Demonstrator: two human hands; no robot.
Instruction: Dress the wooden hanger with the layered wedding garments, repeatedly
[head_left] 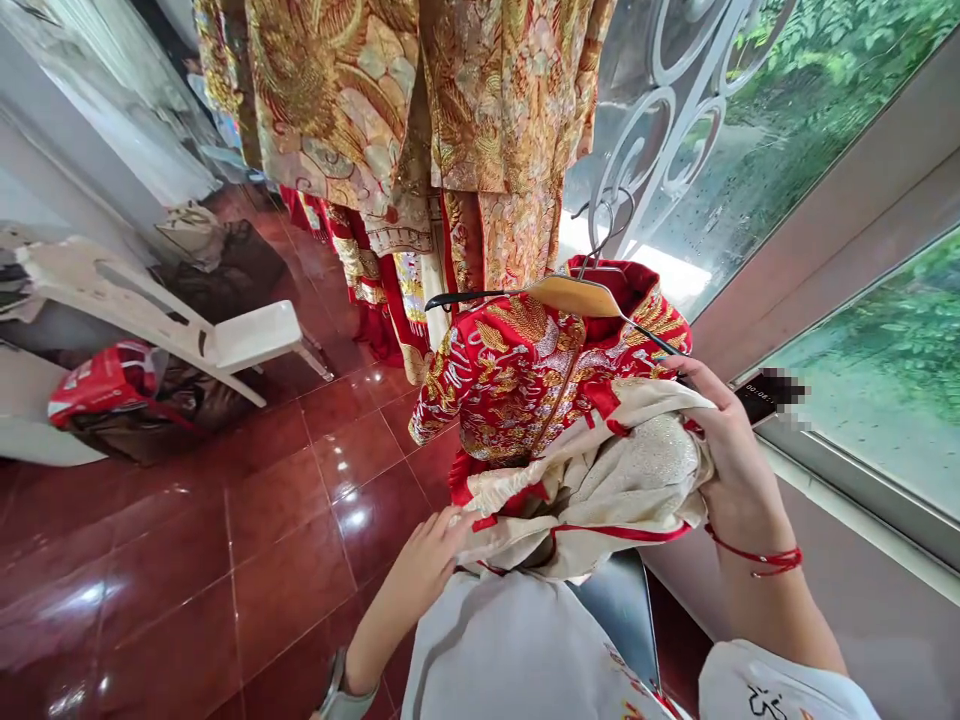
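Note:
Across my lap is a bunched cream garment (630, 470) with red trim and a gathered edge. My left hand (439, 548) grips its gathered edge on the left, fingers closed. At the other side my right hand (724, 425) is closed on the garment's upper right, close to the black tip of a hanger (574, 297); whether it also holds that tip I cannot tell. Just beyond lies a red jacket (517, 380) with gold and silver embroidery. The hanger stretches across its neck area, and a metal hook stands up behind it.
Gold-and-red embroidered garments (495, 110) hang straight ahead. To the left are a white plastic chair (259, 335) and a red bag (105, 385) on glossy red floor tiles (285, 490). A window with a white scroll grille (660, 130) and a phone on the sill (765, 395) are at the right.

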